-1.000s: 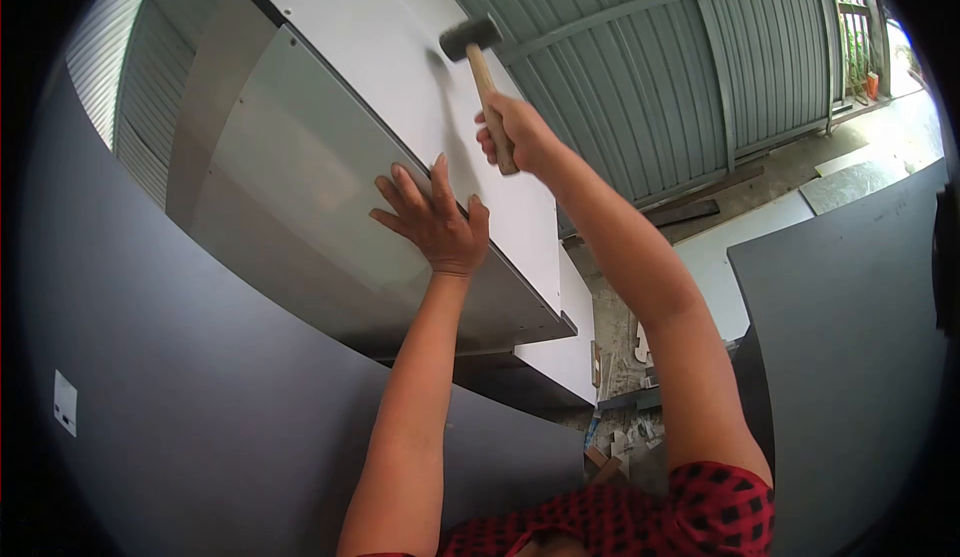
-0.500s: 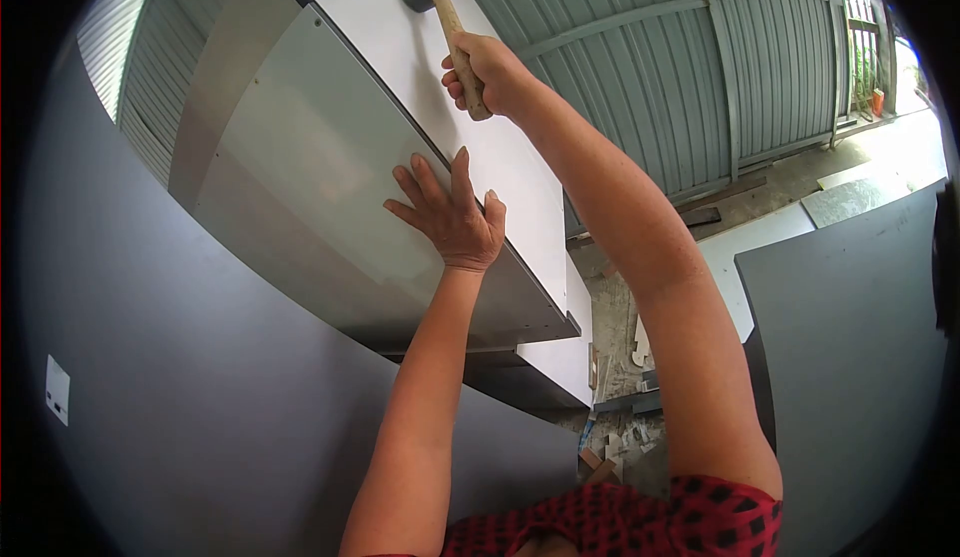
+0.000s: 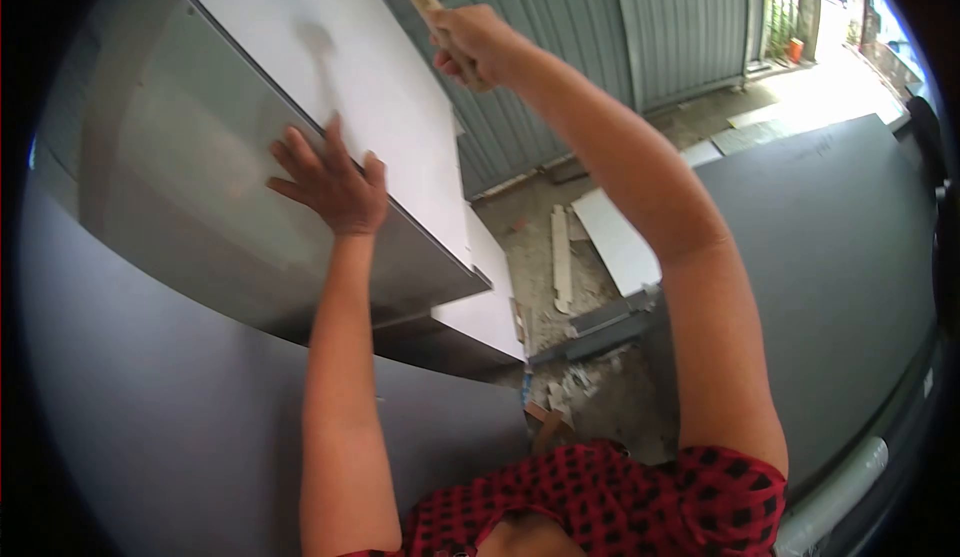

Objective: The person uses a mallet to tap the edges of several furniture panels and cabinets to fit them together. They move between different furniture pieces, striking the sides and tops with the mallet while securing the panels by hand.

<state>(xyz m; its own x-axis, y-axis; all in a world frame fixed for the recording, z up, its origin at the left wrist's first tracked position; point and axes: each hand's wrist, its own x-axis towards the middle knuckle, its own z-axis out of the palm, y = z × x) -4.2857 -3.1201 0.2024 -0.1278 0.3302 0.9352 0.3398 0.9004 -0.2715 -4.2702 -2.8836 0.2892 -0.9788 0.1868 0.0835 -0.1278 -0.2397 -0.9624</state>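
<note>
My right hand (image 3: 474, 45) grips the pale wooden handle of a mallet (image 3: 428, 5). The mallet's dark head is raised at the top edge of the view, apart from the white panel (image 3: 345, 77), and part of it is cut off. My left hand (image 3: 338, 183) rests with fingers spread on the grey panel (image 3: 215, 157), its fingertips near the dark seam where grey meets white. The two panels form a large box-like cabinet. A shadow of the mallet falls on the white face.
A dark grey board (image 3: 810, 227) lies to the right. White boards (image 3: 610, 242) and a pale strip (image 3: 561, 257) lie on the littered concrete floor. A large grey curved-looking panel (image 3: 170, 377) stands close in front. Behind is a corrugated metal wall (image 3: 560, 47).
The mallet has come away from the white panel and is now raised off to its side. My left hand stays on the grey panel. The whole view has shifted rightward.
</note>
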